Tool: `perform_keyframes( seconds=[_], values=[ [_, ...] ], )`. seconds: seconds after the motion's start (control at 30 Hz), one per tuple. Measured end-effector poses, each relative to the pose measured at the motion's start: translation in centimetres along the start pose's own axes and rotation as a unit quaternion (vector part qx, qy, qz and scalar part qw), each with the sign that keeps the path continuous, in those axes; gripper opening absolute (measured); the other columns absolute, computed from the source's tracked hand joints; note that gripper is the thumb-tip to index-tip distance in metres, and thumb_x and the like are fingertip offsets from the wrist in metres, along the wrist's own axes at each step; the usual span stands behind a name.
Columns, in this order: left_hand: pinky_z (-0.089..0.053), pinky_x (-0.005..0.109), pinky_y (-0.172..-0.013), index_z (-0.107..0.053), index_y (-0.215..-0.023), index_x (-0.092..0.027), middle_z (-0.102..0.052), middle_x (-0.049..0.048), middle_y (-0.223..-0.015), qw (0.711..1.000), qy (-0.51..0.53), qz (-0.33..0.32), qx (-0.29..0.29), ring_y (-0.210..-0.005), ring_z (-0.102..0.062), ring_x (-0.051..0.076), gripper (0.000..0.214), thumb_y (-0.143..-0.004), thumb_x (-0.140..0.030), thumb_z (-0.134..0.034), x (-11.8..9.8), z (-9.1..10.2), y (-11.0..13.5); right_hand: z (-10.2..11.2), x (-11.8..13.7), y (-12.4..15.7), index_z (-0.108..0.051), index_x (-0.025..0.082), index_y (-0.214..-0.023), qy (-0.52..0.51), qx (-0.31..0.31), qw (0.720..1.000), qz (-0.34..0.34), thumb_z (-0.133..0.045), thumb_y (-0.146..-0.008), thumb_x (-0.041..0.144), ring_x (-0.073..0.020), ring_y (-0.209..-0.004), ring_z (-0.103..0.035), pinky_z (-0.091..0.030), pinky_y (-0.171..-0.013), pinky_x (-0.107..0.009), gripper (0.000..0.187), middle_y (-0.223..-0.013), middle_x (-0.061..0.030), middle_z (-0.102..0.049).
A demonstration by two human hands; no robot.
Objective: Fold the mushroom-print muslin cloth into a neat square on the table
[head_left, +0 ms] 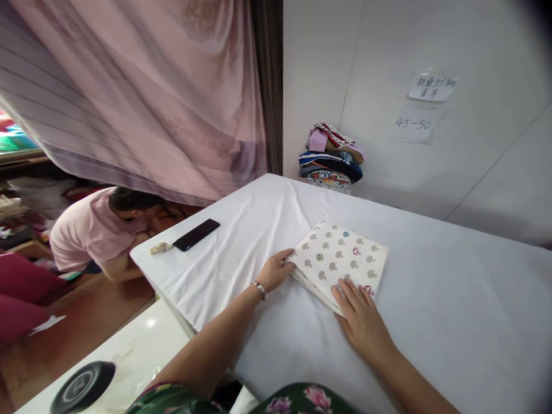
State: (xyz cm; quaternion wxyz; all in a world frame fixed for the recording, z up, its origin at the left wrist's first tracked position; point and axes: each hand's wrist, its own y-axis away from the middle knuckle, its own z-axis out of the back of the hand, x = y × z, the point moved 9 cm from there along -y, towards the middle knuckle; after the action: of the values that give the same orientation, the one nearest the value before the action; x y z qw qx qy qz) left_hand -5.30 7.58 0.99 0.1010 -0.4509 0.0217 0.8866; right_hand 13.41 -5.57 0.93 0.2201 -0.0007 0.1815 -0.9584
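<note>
A folded white cloth (340, 253) printed with grey, green, blue and red mushrooms lies on the white-covered table (452, 299). Its layers show along the near left edge. My left hand (276, 270), with a bracelet at the wrist, grips the cloth's left corner between fingers and thumb. Across the near right part of the cloth my right hand (357, 316) lies flat, fingers stretched out on the top layer.
A black phone (197, 234) with a pale charm (160, 248) rests near the table's left edge. Folded fabrics (331, 158) are stacked by the wall. A black round object (84, 386) stands on a lower white surface. A person (101, 230) crouches at left beside a pink curtain (185, 86).
</note>
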Motion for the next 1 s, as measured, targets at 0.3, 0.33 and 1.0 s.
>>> perform_keyframes(
  seconds=[0.3, 0.33, 1.0],
  values=[
    [-0.044, 0.033, -0.088, -0.061, -0.109, -0.018, -0.065, 0.0043, -0.106, 0.989, -0.108, -0.069, -0.076, -0.097, -0.058, 0.019, 0.041, -0.072, -0.012, -0.044, -0.5, -0.3, -0.5, -0.6, -0.2, 0.4, -0.039, 0.019, -0.134, -0.001, -0.024, 1.0, 0.001, -0.04, -0.084, 0.015, -0.0275, -0.13, -0.03, -0.031, -0.103, -0.048, 0.05, -0.139, -0.0106, -0.04],
    [-0.044, 0.033, -0.088, -0.061, -0.109, -0.018, -0.065, 0.0044, -0.105, 0.99, -0.1, -0.063, -0.072, -0.096, -0.059, 0.02, 0.041, -0.072, -0.012, -0.044, -0.4, -0.2, -0.4, -0.6, -0.2, 0.5, -0.038, 0.019, -0.135, -0.002, -0.028, 1.0, 0.002, -0.04, -0.083, 0.013, -0.0275, -0.13, -0.03, -0.031, -0.102, -0.048, 0.052, -0.139, -0.0106, -0.04],
    [-0.049, 0.022, -0.056, -0.065, -0.101, -0.02, -0.068, 0.0031, -0.087, 0.888, 0.137, 0.014, 0.439, -0.06, -0.063, 0.013, 0.043, -0.068, -0.046, -0.065, -5.8, -11.4, 12.5, 1.0, -14.4, 12.8, -0.045, 0.031, -0.131, -0.03, 0.042, 0.997, -0.049, -0.036, -0.076, 0.009, -0.0206, -0.123, -0.043, -0.035, -0.102, -0.043, 0.061, -0.133, 0.0017, -0.047]
  ],
)
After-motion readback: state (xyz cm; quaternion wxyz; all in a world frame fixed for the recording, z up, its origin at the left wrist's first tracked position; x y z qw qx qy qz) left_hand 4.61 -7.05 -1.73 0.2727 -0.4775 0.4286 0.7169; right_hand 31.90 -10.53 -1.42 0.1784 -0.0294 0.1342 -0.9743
